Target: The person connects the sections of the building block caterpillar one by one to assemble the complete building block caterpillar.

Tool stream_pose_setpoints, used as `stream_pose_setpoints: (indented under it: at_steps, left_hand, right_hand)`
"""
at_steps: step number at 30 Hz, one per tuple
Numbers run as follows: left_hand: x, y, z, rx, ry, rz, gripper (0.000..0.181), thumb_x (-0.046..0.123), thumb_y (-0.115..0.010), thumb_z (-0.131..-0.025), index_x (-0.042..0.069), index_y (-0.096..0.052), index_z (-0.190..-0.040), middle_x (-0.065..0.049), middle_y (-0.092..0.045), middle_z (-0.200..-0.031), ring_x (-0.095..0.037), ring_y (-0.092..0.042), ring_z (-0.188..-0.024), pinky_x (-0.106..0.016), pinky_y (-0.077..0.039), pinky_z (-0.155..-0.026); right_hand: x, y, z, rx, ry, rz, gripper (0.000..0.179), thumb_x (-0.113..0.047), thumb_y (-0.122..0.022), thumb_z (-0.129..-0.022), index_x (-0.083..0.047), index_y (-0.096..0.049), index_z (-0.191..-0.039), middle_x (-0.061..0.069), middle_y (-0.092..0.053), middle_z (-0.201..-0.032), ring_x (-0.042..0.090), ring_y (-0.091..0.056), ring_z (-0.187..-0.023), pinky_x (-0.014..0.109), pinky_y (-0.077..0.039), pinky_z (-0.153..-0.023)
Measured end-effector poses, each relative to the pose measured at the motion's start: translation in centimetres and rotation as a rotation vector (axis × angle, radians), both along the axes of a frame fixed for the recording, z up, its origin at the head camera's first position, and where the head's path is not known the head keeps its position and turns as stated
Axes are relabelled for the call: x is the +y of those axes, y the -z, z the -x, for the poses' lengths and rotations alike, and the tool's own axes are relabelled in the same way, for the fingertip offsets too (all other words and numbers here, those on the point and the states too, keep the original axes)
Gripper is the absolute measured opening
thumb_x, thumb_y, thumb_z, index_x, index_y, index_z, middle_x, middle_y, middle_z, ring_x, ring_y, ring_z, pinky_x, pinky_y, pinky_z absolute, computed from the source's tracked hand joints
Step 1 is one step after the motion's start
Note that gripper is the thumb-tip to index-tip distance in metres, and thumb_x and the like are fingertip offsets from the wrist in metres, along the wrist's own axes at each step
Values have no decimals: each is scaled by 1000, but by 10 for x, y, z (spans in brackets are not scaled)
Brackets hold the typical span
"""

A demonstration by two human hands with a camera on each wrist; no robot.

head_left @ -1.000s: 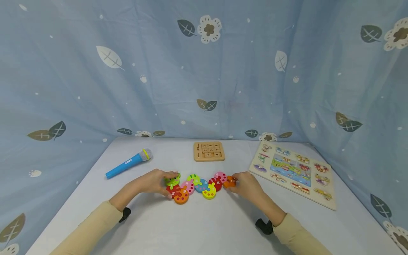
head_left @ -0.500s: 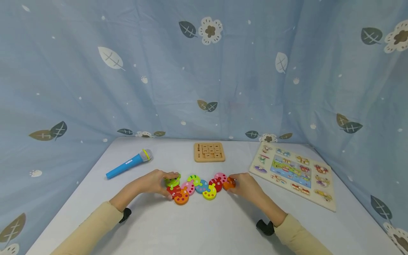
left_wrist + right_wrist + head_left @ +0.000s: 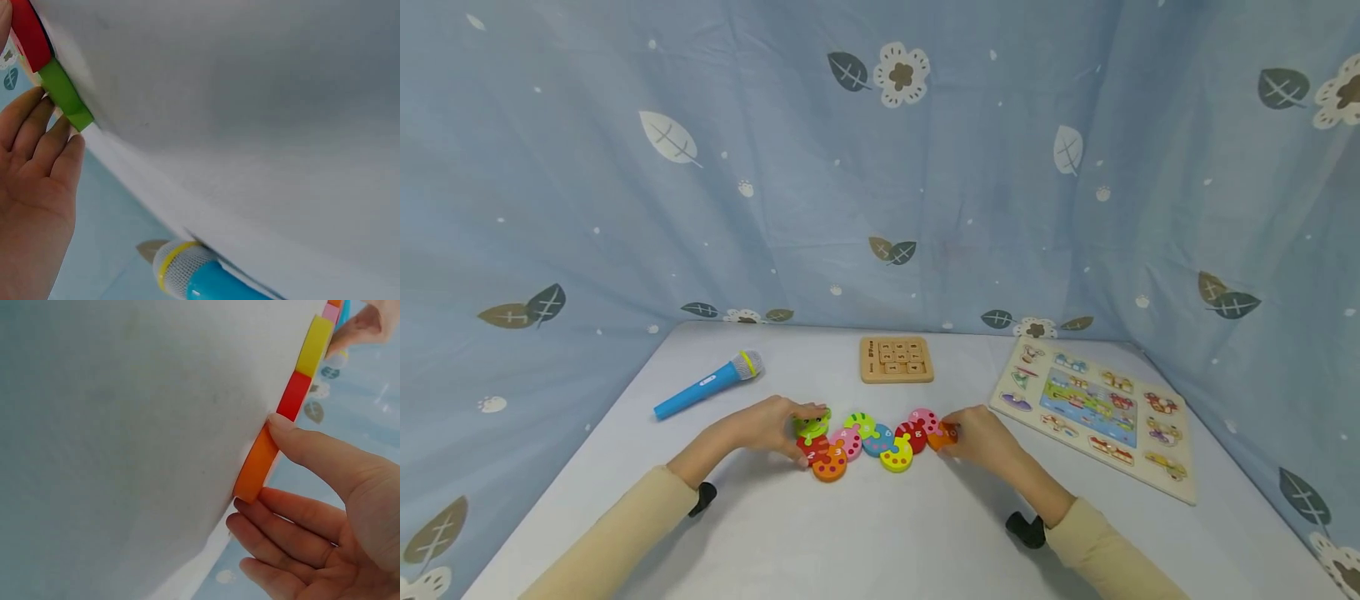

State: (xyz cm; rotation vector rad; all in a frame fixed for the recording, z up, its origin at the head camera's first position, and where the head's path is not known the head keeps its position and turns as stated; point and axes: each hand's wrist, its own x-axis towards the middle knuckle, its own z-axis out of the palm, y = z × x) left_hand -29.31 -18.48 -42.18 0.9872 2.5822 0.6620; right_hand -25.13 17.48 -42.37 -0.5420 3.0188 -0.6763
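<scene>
A caterpillar number puzzle of several colourful round pieces lies in a wavy row across the table. My left hand spans its left end, fingers on the green smiling head piece and thumb by the red piece marked 2. In the left wrist view, the fingertips touch the green edge. At the other end, my right hand pinches the orange piece, which sits against the pink 9 and red 8 pieces. The right wrist view has the thumb and fingers on opposite sides of the orange piece.
Behind the puzzle lies a wooden number slide board. A blue toy microphone rests at the back left. To the right is a large picture peg puzzle board. A patterned blue curtain hangs behind the table.
My right hand has turned the orange piece and brought it against the pink 9 piece, so its face now shows. The left hand has stayed at the head end. The head view has shifted slightly.
</scene>
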Motion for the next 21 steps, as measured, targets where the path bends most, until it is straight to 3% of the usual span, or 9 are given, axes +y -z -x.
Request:
stream_pose_setpoints:
  at_steps: [13,16,18,19,21]
  left_hand:
    - [6,-5,13,-19,48,24,82,35,-86,-71,10,-52,-140,-6,-48,-144,-29,-39,-136,-50,-34,-108]
    - [5,-3,13,-23,46,14,83,36,-86,-71,9,-51,-141,-7,-47,-145,-30,-38,-136,-51,-33,-108]
    - [4,-1,13,-30,42,-4,83,35,-85,-72,8,-50,-141,-8,-46,-146,-31,-37,-137,-52,-33,-108]
    - [4,0,11,-34,39,-18,82,35,-85,-72,8,-49,-141,-8,-45,-146,-32,-36,-137,-52,-33,-108]
    - [4,1,8,-37,38,-58,80,34,-83,-75,7,-48,-142,-8,-44,-147,-32,-36,-137,-52,-32,-108]
  right_hand:
    - [5,3,-7,15,15,-3,39,-13,-86,-71,3,-72,-103,9,-71,-91,11,-49,-64,23,-47,-58]
    - [8,6,-6,-3,6,18,43,-15,-86,-72,3,-71,-107,12,-71,-99,15,-59,-73,25,-53,-66]
    - [12,8,-6,-28,4,51,48,-18,-86,-72,2,-70,-112,14,-70,-109,21,-65,-89,26,-55,-72]
    - [14,8,-6,-40,2,76,50,-20,-86,-73,2,-69,-115,15,-68,-114,24,-65,-97,27,-56,-71]
    - [19,8,-6,-64,1,130,56,-23,-85,-73,0,-66,-121,16,-67,-115,24,-66,-89,22,-53,-58]
